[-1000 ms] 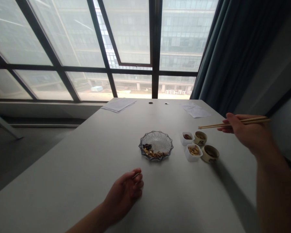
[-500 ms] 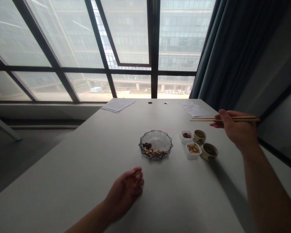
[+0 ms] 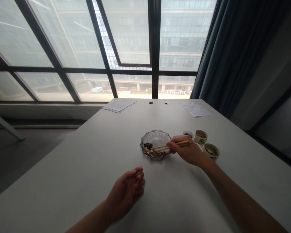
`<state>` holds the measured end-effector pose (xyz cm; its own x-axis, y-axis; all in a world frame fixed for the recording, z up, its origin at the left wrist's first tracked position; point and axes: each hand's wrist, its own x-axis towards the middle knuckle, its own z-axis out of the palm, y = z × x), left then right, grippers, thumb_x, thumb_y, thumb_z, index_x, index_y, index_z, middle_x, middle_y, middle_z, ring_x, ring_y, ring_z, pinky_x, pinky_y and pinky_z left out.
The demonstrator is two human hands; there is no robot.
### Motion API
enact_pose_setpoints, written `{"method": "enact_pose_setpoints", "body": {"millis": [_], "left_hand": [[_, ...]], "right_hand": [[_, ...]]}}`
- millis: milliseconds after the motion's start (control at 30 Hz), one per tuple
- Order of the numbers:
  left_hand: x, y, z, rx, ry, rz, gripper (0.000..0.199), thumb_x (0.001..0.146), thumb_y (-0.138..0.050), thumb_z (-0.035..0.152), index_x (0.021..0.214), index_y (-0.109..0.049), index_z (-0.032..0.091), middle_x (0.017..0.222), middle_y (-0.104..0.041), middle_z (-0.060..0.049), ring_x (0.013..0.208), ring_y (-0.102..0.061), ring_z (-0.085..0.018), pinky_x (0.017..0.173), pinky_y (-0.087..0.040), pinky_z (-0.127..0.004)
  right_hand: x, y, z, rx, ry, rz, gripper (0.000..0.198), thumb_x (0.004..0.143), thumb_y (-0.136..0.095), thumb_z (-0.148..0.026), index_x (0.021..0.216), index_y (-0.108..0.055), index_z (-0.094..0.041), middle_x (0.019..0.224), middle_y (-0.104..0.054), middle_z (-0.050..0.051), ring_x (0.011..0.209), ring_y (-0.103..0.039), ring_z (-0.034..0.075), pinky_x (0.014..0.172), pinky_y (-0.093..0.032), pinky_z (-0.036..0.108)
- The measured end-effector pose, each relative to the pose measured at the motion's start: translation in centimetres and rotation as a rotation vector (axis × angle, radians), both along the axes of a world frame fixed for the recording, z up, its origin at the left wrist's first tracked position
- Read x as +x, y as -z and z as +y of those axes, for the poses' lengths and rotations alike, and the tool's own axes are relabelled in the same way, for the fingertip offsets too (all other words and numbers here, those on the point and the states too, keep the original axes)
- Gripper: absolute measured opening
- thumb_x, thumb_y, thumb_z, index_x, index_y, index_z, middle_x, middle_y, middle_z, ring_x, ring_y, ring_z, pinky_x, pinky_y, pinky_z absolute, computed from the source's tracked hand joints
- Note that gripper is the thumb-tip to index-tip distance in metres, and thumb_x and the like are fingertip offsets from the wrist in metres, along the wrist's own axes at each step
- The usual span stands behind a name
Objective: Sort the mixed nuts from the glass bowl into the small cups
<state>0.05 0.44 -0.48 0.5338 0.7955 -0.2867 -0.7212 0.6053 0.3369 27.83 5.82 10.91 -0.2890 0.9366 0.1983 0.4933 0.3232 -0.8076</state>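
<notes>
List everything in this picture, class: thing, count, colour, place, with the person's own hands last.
Table: one, white, before the windows
Glass bowl: one, clear, mid-table
Food pieces: many, dark and yellow-brown, in bowl
Chopsticks: two, pale wood, in right hand
Tubs: two, white, partly hidden behind right hand
Cups: two, beige, beside tubs
Papers: several, white, table's far corners
Discs: two, dark and part-white, far edge
Windows: several panes, dark-framed, behind table
Curtain: one, blue-grey, right
Metal leg: one, grey, far left
Left hand: one, bare, nearer than bowl
Right hand: one, bare, at bowl's right
</notes>
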Motion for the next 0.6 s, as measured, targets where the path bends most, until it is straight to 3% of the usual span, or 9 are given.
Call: {"method": "enact_pose_setpoints", "body": {"millis": [400, 600], "left_hand": [[0.1, -0.2, 0.0, -0.008, -0.007, 0.018, 0.016, 0.084, -0.075, 0.012, 0.097, -0.065, 0.011, 0.076, -0.049, 0.001, 0.059, -0.043, -0.010, 0.050, -0.035, -0.020], [0.1, -0.3, -0.1, -0.008, -0.007, 0.025, 0.014, 0.086, -0.075, 0.013, 0.096, -0.065, 0.011, 0.076, -0.049, 0.001, 0.059, -0.044, -0.010, 0.050, -0.035, -0.020]], "right_hand": [[-0.2, 1.7, 0.7, 0.025, 0.067, 0.043, 0.042, 0.096, -0.057, -0.054, 0.073, -0.075, -0.024, 0.073, -0.078, 0.004, 0.068, -0.075, 0.025, 0.061, -0.055, 0.030], [-1.4, 3.1, 0.9, -0.023, 0.207, 0.198, 0.047, 0.095, -0.055, -0.061, 0.073, -0.072, -0.023, 0.072, -0.078, 0.009, 0.070, -0.078, 0.029, 0.064, -0.061, 0.037]]}}
